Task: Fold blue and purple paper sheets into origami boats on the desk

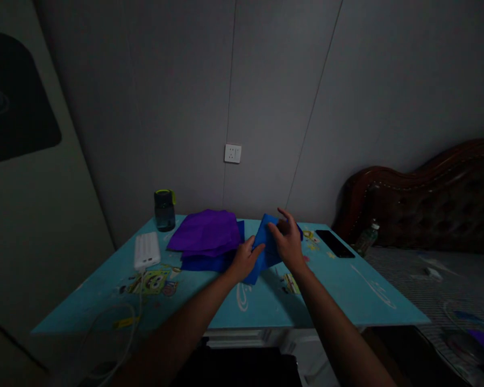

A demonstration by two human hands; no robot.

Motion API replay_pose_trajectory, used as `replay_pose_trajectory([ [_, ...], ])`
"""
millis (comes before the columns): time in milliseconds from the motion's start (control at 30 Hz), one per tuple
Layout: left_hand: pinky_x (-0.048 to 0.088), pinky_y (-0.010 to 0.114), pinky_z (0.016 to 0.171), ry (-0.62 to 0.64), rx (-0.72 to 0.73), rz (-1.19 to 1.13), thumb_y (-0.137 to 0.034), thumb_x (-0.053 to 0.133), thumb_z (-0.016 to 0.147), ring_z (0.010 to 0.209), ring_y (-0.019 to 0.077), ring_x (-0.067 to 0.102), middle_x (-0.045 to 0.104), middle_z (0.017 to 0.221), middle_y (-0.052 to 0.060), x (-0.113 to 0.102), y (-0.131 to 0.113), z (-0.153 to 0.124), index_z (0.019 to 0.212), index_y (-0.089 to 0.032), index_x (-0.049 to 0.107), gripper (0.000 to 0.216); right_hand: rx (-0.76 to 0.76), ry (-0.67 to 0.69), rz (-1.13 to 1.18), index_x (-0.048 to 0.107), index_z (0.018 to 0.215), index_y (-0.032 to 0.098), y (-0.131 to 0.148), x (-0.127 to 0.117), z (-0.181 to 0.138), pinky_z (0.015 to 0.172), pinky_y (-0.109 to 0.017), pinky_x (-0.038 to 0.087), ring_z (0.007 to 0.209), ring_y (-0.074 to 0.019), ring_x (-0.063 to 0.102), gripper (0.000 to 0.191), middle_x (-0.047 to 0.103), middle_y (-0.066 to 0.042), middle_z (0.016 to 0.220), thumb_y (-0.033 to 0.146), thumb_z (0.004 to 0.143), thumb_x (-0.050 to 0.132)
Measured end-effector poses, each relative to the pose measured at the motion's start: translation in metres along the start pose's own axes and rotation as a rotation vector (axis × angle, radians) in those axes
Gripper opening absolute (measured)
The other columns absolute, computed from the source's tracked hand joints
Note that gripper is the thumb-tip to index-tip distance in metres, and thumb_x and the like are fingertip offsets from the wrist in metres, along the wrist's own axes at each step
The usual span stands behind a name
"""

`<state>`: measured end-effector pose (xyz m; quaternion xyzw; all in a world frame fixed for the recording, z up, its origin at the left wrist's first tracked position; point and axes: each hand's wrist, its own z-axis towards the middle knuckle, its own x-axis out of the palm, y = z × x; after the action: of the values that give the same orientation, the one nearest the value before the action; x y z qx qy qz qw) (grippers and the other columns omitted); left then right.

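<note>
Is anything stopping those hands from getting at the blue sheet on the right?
Nothing visible is: the left hand and right hand are already on the blue sheet. The purple sheets lie left of it, not between.

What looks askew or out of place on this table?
The purple sheets lie unevenly over a blue layer, their edges out of line. A white cable from the power bank trails over the front edge of the table.

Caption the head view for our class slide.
Left hand and right hand handling a blue sheet beside purple sheets.
</note>
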<state>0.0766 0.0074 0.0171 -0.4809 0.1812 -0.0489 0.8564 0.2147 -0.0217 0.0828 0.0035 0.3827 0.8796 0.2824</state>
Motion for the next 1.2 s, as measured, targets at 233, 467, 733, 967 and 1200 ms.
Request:
replay_pose_trajectory([
  [233, 0.047, 0.026, 0.073, -0.107, -0.004, -0.031, -0.042, 0.044, 0.094, 0.081, 0.0165, 0.058, 0.063, 0.086, 0.002, 0.007, 0.020, -0.004, 0.110, -0.016, 0.055, 0.032, -0.274, -0.024, -0.427, 0.060, 0.122, 0.025, -0.005, 0.008, -0.026, 0.095, -0.046, 0.045, 0.110, -0.0267, 0.052, 0.032, 0.054, -0.012, 0.119, 0.033, 0.093, 0.050],
  [467, 0.041, 0.024, 0.060, -0.141, 0.012, 0.073, -0.036, 0.044, 0.093, 0.061, 0.0131, 0.052, 0.057, 0.069, -0.001, 0.009, 0.016, -0.014, 0.095, -0.017, 0.055, 0.023, -0.265, 0.005, -0.483, 0.051, 0.136, 0.025, 0.011, 0.017, -0.034, 0.093, -0.047, 0.046, 0.106, -0.0280, 0.053, 0.042, 0.055, -0.014, 0.117, 0.034, 0.094, 0.048],
  [733, 0.039, 0.027, 0.055, -0.180, 0.115, 0.069, -0.040, 0.046, 0.092, 0.057, 0.0155, 0.056, 0.062, 0.069, 0.003, 0.010, 0.009, -0.022, 0.095, -0.015, 0.055, 0.027, -0.184, -0.085, -0.252, 0.065, 0.114, 0.023, 0.027, 0.021, -0.037, 0.096, -0.046, 0.045, 0.111, -0.0253, 0.053, 0.030, 0.052, -0.012, 0.121, 0.038, 0.090, 0.055],
  [967, 0.042, 0.029, 0.055, -0.169, 0.118, 0.044, -0.041, 0.048, 0.091, 0.061, 0.0192, 0.061, 0.067, 0.073, 0.008, 0.012, 0.010, -0.023, 0.102, -0.010, 0.059, 0.034, -0.092, -0.061, -0.057, 0.068, 0.096, 0.021, 0.035, 0.020, -0.036, 0.098, -0.042, 0.043, 0.114, -0.0235, 0.054, 0.022, 0.057, -0.011, 0.118, 0.039, 0.087, 0.059],
  [1200, 0.047, 0.029, 0.064, -0.152, 0.085, -0.047, -0.039, 0.050, 0.090, 0.061, 0.0174, 0.060, 0.065, 0.071, 0.003, 0.009, 0.010, -0.022, 0.104, -0.015, 0.058, 0.029, 0.095, 0.192, 0.061, 0.072, 0.086, 0.017, 0.046, 0.008, -0.026, 0.083, -0.036, 0.048, 0.089, -0.0229, 0.064, 0.026, 0.069, -0.008, 0.091, 0.041, 0.082, 0.063],
])
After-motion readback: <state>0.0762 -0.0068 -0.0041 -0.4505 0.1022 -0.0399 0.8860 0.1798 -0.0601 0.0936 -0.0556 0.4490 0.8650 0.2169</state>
